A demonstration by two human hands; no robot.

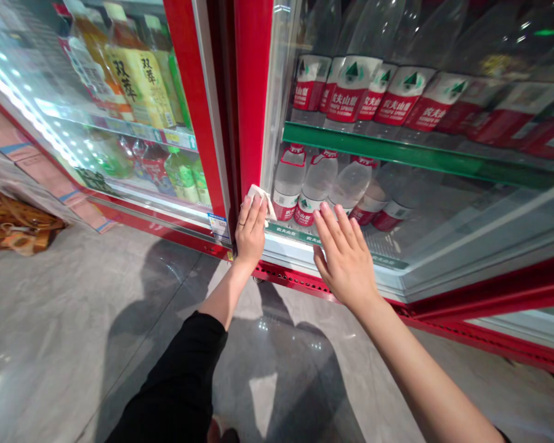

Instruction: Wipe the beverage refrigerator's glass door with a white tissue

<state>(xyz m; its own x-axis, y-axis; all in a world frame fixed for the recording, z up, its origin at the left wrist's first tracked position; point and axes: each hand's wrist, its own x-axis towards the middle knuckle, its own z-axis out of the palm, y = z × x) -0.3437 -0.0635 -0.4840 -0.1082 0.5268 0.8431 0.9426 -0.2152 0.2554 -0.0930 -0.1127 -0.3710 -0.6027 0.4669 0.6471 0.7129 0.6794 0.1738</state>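
Note:
My left hand (252,231) presses a folded white cloth (259,191) against the lower red door frame (250,123) of a drinks fridge. Its fingers lie close together over the cloth, and a thin ring shows on one of them. Spread and stretched out, my right hand (348,261) is at the lower part of the glass door (425,215), holding nothing. Whether its palm touches the glass I cannot tell. Behind the glass, near both hands, stand large water bottles (311,184) with red and white labels.
More water bottles (351,92) fill the shelf above a green shelf edge (397,151). A second red-framed fridge (184,80) at left holds yellow-labelled drink bottles (141,80). Pink cartons (37,166) and a brown plastic-wrapped bundle (18,218) lie by it on the grey floor (74,307).

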